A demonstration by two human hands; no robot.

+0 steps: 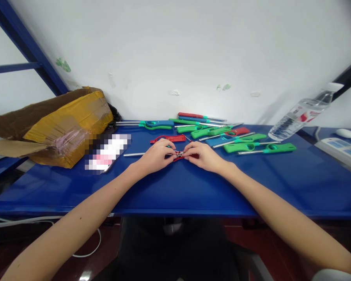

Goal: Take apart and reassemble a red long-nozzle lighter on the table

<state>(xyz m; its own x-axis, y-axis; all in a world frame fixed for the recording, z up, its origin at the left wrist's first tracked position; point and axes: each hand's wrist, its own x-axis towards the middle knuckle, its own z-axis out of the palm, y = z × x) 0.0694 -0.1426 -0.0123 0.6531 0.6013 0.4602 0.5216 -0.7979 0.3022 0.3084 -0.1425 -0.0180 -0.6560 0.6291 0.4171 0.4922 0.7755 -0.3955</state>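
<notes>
Close together over the middle of the table, my left hand (158,155) and my right hand (204,156) both pinch an opened red utility lighter (179,158). Small dark and silvery inner parts show between the fingertips, too small to name. The metal barrel (133,155) sticks out to the left from beneath my left hand. My fingers cover most of the lighter's body. Just behind my hands lies a loose red handle shell (172,138), with a thin rod at its right end.
Several green, blue and red lighters (240,147) are spread behind and to the right. A blue lighter (158,124) lies at the back. On the left are a taped cardboard box (73,121) and a phone (108,154). A water bottle (301,113) leans at the right, near a white device (343,154).
</notes>
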